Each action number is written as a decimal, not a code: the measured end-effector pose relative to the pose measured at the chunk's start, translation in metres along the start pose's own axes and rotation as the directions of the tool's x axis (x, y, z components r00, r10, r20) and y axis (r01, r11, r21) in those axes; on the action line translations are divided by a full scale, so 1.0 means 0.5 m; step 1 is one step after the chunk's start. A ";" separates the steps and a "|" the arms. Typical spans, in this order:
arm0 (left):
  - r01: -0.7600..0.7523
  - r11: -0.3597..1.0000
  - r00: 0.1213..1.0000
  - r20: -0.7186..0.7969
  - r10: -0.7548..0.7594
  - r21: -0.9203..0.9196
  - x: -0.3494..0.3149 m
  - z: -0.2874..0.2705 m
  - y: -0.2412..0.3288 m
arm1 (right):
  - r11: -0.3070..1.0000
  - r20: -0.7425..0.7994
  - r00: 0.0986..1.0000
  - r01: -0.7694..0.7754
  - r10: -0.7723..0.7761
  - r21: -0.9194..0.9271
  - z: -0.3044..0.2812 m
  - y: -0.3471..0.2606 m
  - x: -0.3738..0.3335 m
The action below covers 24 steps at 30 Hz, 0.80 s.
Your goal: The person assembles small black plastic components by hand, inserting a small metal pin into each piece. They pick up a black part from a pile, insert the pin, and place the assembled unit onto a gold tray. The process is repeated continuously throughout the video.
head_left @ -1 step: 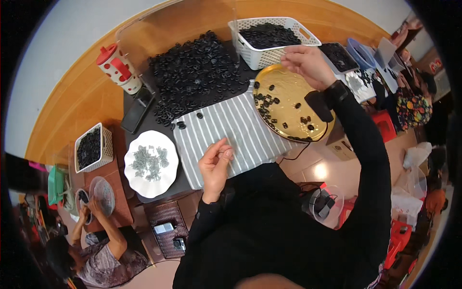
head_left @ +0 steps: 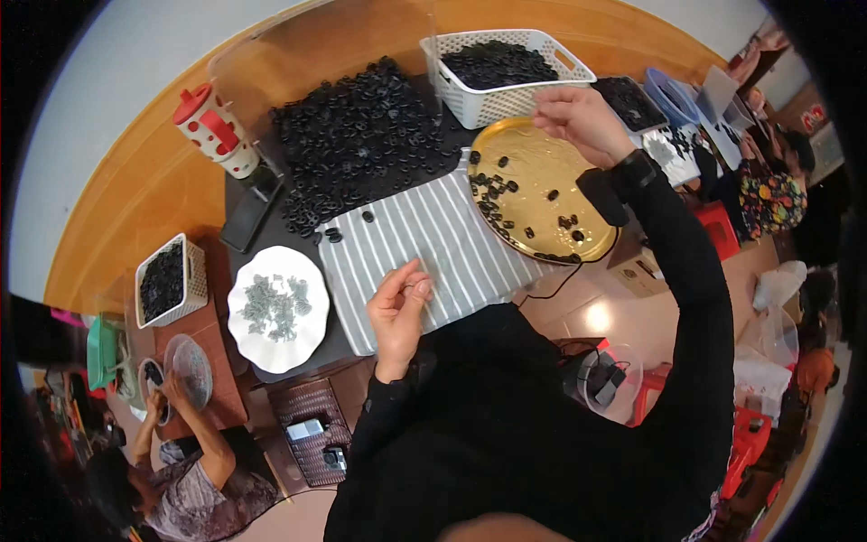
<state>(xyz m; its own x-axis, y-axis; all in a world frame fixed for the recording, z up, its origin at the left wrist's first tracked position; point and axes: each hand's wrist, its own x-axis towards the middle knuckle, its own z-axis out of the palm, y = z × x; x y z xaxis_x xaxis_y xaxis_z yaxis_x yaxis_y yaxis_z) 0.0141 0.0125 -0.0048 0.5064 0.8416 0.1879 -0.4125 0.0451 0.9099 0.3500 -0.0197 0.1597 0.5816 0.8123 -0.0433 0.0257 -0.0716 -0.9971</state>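
Note:
My left hand (head_left: 397, 312) hovers over the near edge of a grey-and-white striped cloth (head_left: 397, 244). Its thumb and fingertips are pinched together; anything between them is too small to make out. Out to the right, my right hand (head_left: 585, 122) is raised above the far side of a round gold tray (head_left: 533, 149). Its fingers reach leftward, loosely apart, and I see nothing held. Several small black oval pieces (head_left: 492, 188) are scattered on the tray, mostly along its left side. A few more black pieces (head_left: 368, 217) lie at the cloth's far left edge.
Beyond the cloth spreads a large heap of black rings (head_left: 361, 135). A white basket (head_left: 479, 107) of black pieces stands behind the tray. At left are a white scalloped plate (head_left: 312, 339) with small greyish clear pieces, a phone (head_left: 244, 226) and a spotted cup (head_left: 212, 135). A co-worker (head_left: 212, 479) handles bowls.
The whole scene has shifted slightly to the left in the picture. Both hands keep practically the same pose and place over the cloth and the tray.

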 end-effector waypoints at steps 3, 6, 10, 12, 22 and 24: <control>-0.018 0.998 1.000 -0.003 0.018 0.052 -0.008 0.010 0.013 | 0.978 0.014 1.000 -0.016 0.020 -0.209 -0.083 0.042 -0.031; -0.014 0.996 1.000 0.014 0.013 0.089 -0.005 0.008 0.013 | 0.727 0.117 0.993 0.065 0.021 -0.684 -0.140 0.106 -0.068; -0.018 0.997 1.000 0.003 0.018 0.077 -0.003 0.008 0.008 | 0.508 0.213 0.977 0.182 0.003 -0.842 -0.120 0.162 -0.089; -0.025 0.998 0.999 -0.028 0.027 0.064 -0.002 0.009 0.010 | 0.529 0.227 0.974 0.180 0.024 -0.830 -0.097 0.171 -0.082; 0.073 0.992 0.992 -0.106 -0.063 0.098 -0.006 0.016 0.037 | 0.335 0.356 0.930 0.363 -0.085 -0.869 -0.111 0.215 -0.063; 0.058 0.993 0.992 -0.120 -0.046 0.104 -0.009 0.010 0.044 | 0.443 0.345 0.937 0.330 -0.048 -0.834 -0.093 0.200 -0.082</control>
<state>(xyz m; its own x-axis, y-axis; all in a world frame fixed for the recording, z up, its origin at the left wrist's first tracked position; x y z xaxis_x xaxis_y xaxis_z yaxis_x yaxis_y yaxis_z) 0.0067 0.0072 0.0160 0.4304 0.8970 0.1006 -0.3014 0.0378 0.9528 0.3665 -0.0873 0.0647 0.2634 0.9646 -0.0139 0.8809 -0.2464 -0.4041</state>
